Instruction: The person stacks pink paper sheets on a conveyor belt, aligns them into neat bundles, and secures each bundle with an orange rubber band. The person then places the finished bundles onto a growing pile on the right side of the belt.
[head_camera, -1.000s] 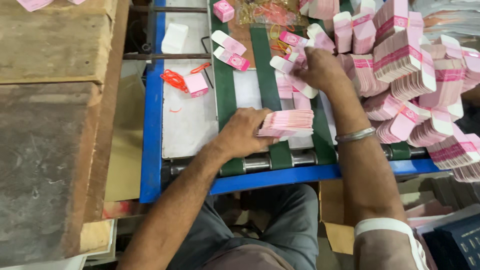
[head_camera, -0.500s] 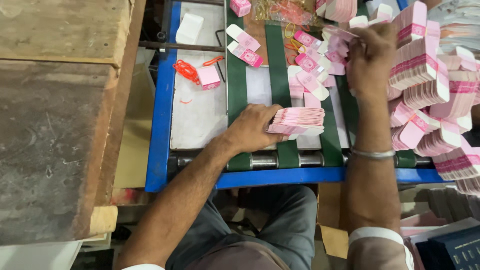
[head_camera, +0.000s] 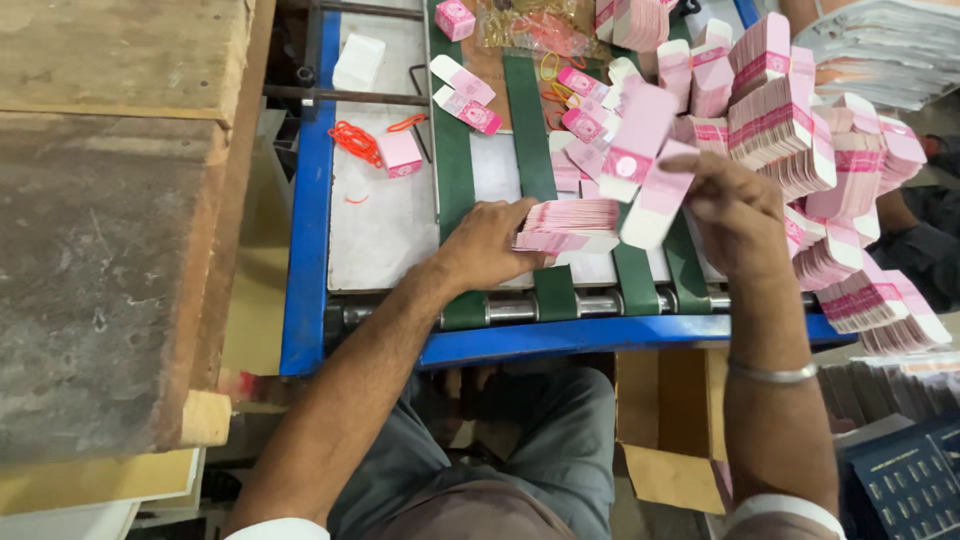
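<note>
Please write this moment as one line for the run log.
left hand: holds pink carton stack on green belt | right hand: lifts flat pink cartons

Pink cartons (head_camera: 640, 165) in right hand (head_camera: 735, 215)
</note>
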